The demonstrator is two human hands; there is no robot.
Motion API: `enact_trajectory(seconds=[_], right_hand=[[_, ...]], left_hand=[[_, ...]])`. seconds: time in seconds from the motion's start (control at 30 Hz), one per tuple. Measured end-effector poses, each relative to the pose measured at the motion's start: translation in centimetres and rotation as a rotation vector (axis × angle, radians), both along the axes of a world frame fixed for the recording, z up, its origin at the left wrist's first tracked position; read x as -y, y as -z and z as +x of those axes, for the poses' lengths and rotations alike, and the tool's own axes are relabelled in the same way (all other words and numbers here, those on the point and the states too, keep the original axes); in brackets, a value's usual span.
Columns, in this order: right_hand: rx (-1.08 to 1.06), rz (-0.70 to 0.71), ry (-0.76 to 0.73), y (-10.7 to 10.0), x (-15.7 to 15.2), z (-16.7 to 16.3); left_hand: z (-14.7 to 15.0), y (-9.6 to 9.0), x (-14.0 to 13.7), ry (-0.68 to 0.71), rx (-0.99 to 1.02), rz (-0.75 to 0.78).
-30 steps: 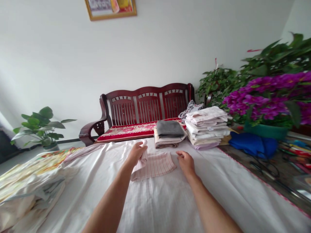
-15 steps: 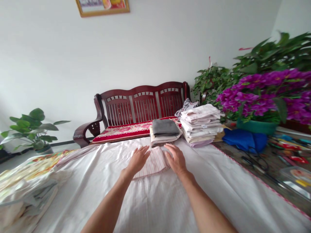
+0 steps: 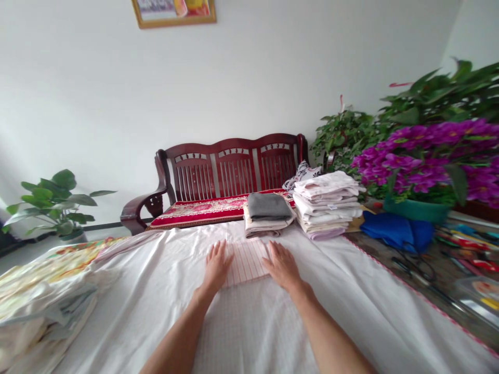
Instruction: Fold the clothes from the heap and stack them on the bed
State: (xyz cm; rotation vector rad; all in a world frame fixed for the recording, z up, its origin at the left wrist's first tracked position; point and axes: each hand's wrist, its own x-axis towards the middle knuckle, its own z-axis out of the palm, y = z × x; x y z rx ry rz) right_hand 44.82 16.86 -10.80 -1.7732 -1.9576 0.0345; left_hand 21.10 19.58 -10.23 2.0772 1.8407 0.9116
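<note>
A pink-and-white striped cloth [image 3: 248, 262], folded into a rectangle, lies flat on the white sheet [image 3: 257, 327] covering the table. My left hand [image 3: 217, 266] rests at its left edge, fingers stretched forward and lying flat. Along the right edge lies my right hand [image 3: 284, 265], its fingers extended and the thumb over the cloth. Neither hand grips the fabric. Just beyond the cloth is a short stack of folded clothes with a dark grey piece [image 3: 268, 206] on top. To its right stands a taller stack of folded white clothes [image 3: 327, 205].
Loose, rumpled clothes [image 3: 58, 317] lie at the left. On the right, a dark tabletop holds a blue cloth [image 3: 397, 231], scissors, tools, a plastic box and purple flowers [image 3: 424, 156] in a green pot. A red wooden bench [image 3: 234, 171] stands behind.
My left hand has shifted left and come down flat at the cloth's left edge. My right hand has settled at the right edge. The cloth now looks flatter and straighter.
</note>
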Motion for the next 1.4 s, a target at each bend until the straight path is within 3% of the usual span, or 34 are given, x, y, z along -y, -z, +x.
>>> enact_trajectory(seconds=[0.13,0.23,0.33,0.43,0.5,0.63,0.73,0.83,0.93,1.07,1.13,1.23,1.33,1.4], right_hand=[[-0.052,0.059,0.107,0.1,-0.4,0.0],[-0.082,0.071,0.103,0.0,-0.6,0.0],[-0.118,0.042,0.114,-0.2,-0.7,0.0],[-0.161,0.028,0.105,-0.1,-0.8,0.1],[-0.211,0.067,0.088,0.0,-0.8,0.2],[-0.328,0.181,-0.012,0.0,-1.1,0.4],[-0.371,0.257,-0.144,-1.8,-1.3,0.5],[-0.385,0.284,-0.287,-5.4,-1.6,0.3],[-0.421,0.121,-0.495,-9.7,-1.9,-0.1],[-0.448,-0.391,-0.842,-13.2,-2.1,-0.8],[-0.434,-0.580,-0.855,-13.8,-1.7,-1.0],[-0.499,-0.732,-0.803,-13.6,-0.8,-0.9],[-0.696,-0.773,-0.766,-12.6,-0.2,-0.8],[-0.869,-0.741,-0.699,-11.9,-0.4,-0.8]], left_hand=[[-2.2,-1.0,-0.5,-0.181,0.637,-0.209],[-3.3,-1.5,-0.3,-0.183,0.874,-0.339],[-3.2,-1.8,0.2,-0.128,0.889,-0.386],[-2.2,-1.9,0.6,0.013,0.863,-0.406],[-1.4,-1.8,0.7,0.075,0.809,-0.326],[-0.4,-2.4,0.7,0.064,0.690,-0.141],[-0.4,-4.1,0.8,0.162,0.625,-0.084],[-0.6,-6.4,1.5,0.270,0.586,-0.043],[-0.7,-8.5,2.5,0.373,0.536,-0.011],[-0.9,-10.1,3.9,0.479,0.510,-0.047],[-1.2,-10.4,4.2,0.496,0.519,-0.087],[-1.5,-10.6,4.1,0.516,0.562,-0.144],[-1.9,-10.1,3.4,0.503,0.684,-0.161],[-2.5,-9.1,2.7,0.408,0.805,-0.148]])
